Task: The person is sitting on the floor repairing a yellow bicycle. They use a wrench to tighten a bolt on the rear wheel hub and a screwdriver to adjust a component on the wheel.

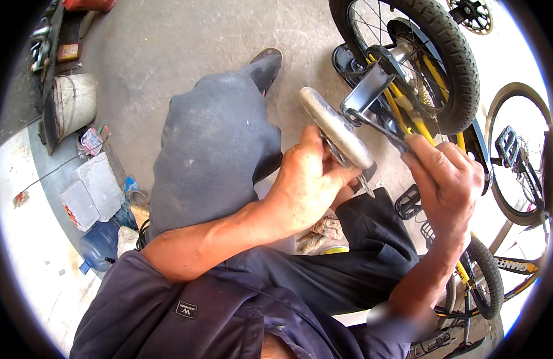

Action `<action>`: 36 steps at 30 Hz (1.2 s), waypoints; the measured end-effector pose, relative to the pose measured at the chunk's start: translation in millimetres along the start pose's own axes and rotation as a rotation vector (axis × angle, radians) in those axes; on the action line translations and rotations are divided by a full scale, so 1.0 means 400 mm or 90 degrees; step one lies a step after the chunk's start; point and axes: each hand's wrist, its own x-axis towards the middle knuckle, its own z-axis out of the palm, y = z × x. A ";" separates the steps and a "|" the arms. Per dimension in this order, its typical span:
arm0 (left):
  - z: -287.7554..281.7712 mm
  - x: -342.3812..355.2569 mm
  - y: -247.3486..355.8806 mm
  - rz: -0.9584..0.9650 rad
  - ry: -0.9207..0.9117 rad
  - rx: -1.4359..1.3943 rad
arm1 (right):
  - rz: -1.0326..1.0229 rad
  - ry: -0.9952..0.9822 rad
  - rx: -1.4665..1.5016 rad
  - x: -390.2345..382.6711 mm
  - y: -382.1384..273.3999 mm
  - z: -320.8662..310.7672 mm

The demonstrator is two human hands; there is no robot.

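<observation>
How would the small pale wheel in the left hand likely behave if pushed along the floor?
The small pale wheel would probably roll, given its round rim. It looks stiff, showing no visible dent in the left hand's grip. Being narrow, it might tip sideways.

Well to your left you have a pale, grimy bucket (79, 105), a small red-and-yellow box (68, 52) beyond it and two pale blocks (101, 184) side by side nearer you, just beside a blue plastic jug (100, 246). A red object (89, 4) shows partly at the top edge. Over to your far right you can see another bicycle wheel (520, 219) with a dark tyre.
</observation>
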 end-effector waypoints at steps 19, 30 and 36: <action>-0.004 0.005 -0.009 0.016 0.002 0.053 | 0.015 -0.006 0.023 -0.012 0.046 0.029; -0.004 0.005 -0.028 0.066 0.005 0.042 | 0.126 -0.105 0.041 0.012 0.001 0.003; 0.007 0.002 -0.022 0.072 0.023 0.037 | 0.177 -0.143 -0.003 0.008 -0.022 -0.001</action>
